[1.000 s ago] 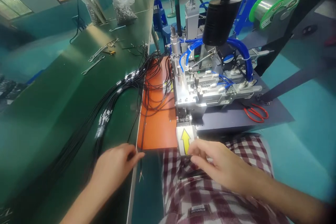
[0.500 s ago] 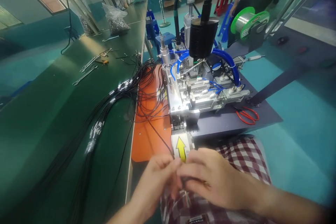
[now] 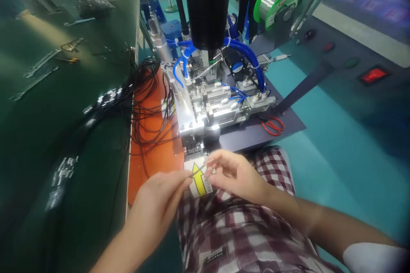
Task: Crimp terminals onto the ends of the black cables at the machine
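Note:
A short stretch of thin black cable (image 3: 198,172) runs between my hands, above a white plate with a yellow arrow (image 3: 199,181). My left hand (image 3: 160,194) pinches it between thumb and fingers. At the cable's other end, my right hand (image 3: 235,175) closes thumb and fingertips on it; the tip itself is too small to make out. Just beyond both hands stands a machine (image 3: 208,111) with metal slides, blue air tubes and a bright lit work area. Where the rest of the held cable runs is hidden by my left hand.
Bundled black cables (image 3: 105,98) lie across the green table (image 3: 28,136) and onto an orange board (image 3: 153,158). Wrenches (image 3: 41,64) rest at left. Red-handled scissors (image 3: 272,126) lie on the machine base. A green solder-wire spool (image 3: 275,6) and a control panel (image 3: 358,55) stand right.
My hands have moved apart, and the cable now shows between them. They sit higher over the arrow plate. The view has swung right, bringing the control panel in.

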`<action>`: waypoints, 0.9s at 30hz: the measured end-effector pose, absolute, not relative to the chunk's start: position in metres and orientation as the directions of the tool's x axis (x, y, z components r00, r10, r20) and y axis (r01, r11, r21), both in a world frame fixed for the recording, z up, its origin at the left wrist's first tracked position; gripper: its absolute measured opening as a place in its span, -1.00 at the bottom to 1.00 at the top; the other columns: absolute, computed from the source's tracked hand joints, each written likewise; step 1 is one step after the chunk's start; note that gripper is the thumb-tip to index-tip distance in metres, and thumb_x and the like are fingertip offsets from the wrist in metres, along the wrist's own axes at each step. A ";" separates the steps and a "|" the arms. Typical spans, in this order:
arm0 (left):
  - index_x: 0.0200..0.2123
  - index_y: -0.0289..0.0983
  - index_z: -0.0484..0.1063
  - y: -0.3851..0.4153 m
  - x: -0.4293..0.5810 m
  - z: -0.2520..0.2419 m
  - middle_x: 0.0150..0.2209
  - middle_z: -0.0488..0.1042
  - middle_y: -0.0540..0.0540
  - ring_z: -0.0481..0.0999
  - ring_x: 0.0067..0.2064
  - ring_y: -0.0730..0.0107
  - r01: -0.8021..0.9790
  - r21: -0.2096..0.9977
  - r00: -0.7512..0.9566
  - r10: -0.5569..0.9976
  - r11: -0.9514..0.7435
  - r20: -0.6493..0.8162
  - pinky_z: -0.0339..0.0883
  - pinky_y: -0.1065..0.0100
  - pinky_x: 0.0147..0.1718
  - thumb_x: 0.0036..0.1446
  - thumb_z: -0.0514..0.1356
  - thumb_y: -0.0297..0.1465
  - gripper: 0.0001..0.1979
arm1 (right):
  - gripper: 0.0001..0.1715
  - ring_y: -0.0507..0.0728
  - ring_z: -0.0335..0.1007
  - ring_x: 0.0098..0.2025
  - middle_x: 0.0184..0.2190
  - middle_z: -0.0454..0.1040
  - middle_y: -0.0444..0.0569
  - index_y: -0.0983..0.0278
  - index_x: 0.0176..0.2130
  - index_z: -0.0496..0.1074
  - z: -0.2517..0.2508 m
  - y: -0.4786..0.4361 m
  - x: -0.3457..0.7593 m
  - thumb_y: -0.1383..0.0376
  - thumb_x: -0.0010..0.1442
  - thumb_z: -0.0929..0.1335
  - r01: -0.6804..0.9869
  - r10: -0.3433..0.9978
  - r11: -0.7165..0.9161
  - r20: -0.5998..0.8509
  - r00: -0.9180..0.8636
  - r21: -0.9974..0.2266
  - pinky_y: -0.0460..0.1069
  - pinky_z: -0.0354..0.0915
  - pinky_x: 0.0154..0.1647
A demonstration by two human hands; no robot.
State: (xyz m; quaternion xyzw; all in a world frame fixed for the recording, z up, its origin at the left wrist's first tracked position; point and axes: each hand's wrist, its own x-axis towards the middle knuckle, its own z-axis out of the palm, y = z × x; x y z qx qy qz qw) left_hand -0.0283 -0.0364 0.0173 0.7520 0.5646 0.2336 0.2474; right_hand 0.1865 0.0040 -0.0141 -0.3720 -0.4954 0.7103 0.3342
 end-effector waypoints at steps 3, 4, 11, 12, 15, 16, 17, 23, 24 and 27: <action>-0.22 -0.09 0.62 -0.039 -0.034 0.009 -0.33 0.66 -0.09 0.57 -0.41 0.23 0.782 0.580 0.210 0.973 -0.228 0.099 0.38 0.30 -0.43 0.30 0.08 -0.15 -0.68 | -0.73 -0.05 0.29 -0.46 -0.36 0.49 -0.14 0.29 -0.18 0.46 -0.016 0.010 0.190 0.25 0.12 0.48 -0.045 0.884 -0.261 -0.220 -0.413 -0.964 -0.10 0.30 -0.41; -0.25 -0.10 0.61 -0.040 -0.034 0.008 -0.35 0.65 -0.09 0.56 -0.44 0.23 0.794 0.563 0.208 0.972 -0.230 0.104 0.37 0.30 -0.44 0.29 0.08 -0.14 -0.68 | -0.75 -0.04 0.30 -0.44 -0.37 0.48 -0.14 0.29 -0.19 0.47 -0.016 0.011 0.190 0.24 0.13 0.47 -0.033 0.894 -0.254 -0.222 -0.390 -0.967 -0.09 0.30 -0.39; -0.25 -0.13 0.59 -0.022 -0.013 0.016 -0.45 0.54 -0.06 0.46 -0.46 0.28 0.640 0.769 0.170 0.974 0.006 -0.149 0.30 0.36 -0.52 0.18 0.21 -0.17 -0.78 | -0.78 -0.01 0.27 -0.45 -0.48 0.41 -0.15 0.28 -0.39 0.41 -0.012 0.017 0.183 0.21 0.23 0.39 -0.016 0.926 -0.149 -0.134 -0.353 -0.989 -0.07 0.22 -0.43; -0.21 -0.14 0.58 -0.016 -0.009 0.017 -0.45 0.53 -0.05 0.46 -0.45 0.29 0.565 0.821 0.149 0.969 0.080 -0.197 0.31 0.38 -0.53 0.16 0.23 -0.16 -0.76 | -0.79 -0.01 0.27 -0.44 -0.47 0.41 -0.15 0.28 -0.39 0.41 -0.011 0.019 0.182 0.22 0.24 0.39 -0.030 0.929 -0.128 -0.109 -0.355 -0.991 -0.07 0.22 -0.42; -0.19 -0.19 0.56 -0.001 0.001 0.017 -0.52 0.45 -0.01 0.37 -0.55 0.39 0.342 0.899 0.074 0.946 0.272 -0.315 0.24 0.42 -0.61 0.07 0.30 -0.12 -0.68 | -0.79 -0.01 0.27 -0.43 -0.46 0.40 -0.15 0.29 -0.37 0.41 -0.011 0.023 0.182 0.22 0.25 0.38 -0.058 0.931 -0.111 -0.083 -0.355 -0.992 -0.07 0.22 -0.39; -0.20 -0.21 0.56 0.003 0.002 0.016 -0.55 0.41 0.02 0.30 -0.59 0.44 0.281 0.902 0.059 0.933 0.327 -0.356 0.18 0.43 -0.64 0.05 0.32 -0.10 -0.66 | -0.79 -0.01 0.26 -0.43 -0.46 0.39 -0.15 0.29 -0.37 0.41 -0.012 0.025 0.181 0.21 0.25 0.38 -0.056 0.928 -0.133 -0.105 -0.357 -0.990 -0.08 0.21 -0.40; -0.19 -0.22 0.55 0.005 0.003 0.014 -0.57 0.38 0.04 0.24 -0.62 0.49 0.228 0.898 0.054 0.916 0.376 -0.397 0.12 0.45 -0.67 0.03 0.33 -0.09 -0.63 | -0.78 -0.01 0.23 -0.44 -0.47 0.37 -0.15 0.29 -0.37 0.40 -0.013 0.027 0.181 0.20 0.24 0.38 -0.048 0.922 -0.166 -0.138 -0.363 -0.985 -0.08 0.19 -0.42; -0.03 -0.23 0.51 0.000 0.002 0.004 -0.53 0.37 0.04 0.26 -0.58 0.54 0.061 0.865 0.039 0.865 0.497 -0.500 0.10 0.51 -0.65 0.05 0.38 -0.12 -0.54 | -0.80 -0.04 0.15 -0.50 -0.49 0.35 -0.17 0.31 -0.35 0.43 -0.021 0.029 0.180 0.22 0.24 0.39 -0.005 0.905 -0.234 -0.216 -0.367 -0.972 -0.11 0.12 -0.50; -0.04 -0.23 0.50 0.000 0.002 0.004 -0.53 0.38 0.04 0.27 -0.58 0.54 0.051 0.865 0.044 0.864 0.500 -0.502 0.11 0.51 -0.63 0.07 0.38 -0.13 -0.56 | -0.83 -0.05 0.15 -0.51 -0.50 0.35 -0.18 0.31 -0.35 0.44 -0.021 0.029 0.179 0.24 0.23 0.39 -0.001 0.914 -0.217 -0.203 -0.351 -0.976 -0.11 0.12 -0.51; -0.12 -0.22 0.49 0.000 0.004 0.005 -0.54 0.41 0.06 0.28 -0.61 0.59 -0.020 0.866 0.046 0.866 0.499 -0.498 0.12 0.54 -0.62 0.08 0.39 -0.19 -0.65 | -0.87 -0.07 0.15 -0.54 -0.52 0.37 -0.19 0.31 -0.36 0.45 -0.020 0.027 0.177 0.30 0.21 0.40 -0.015 0.929 -0.190 -0.175 -0.326 -0.982 -0.13 0.12 -0.54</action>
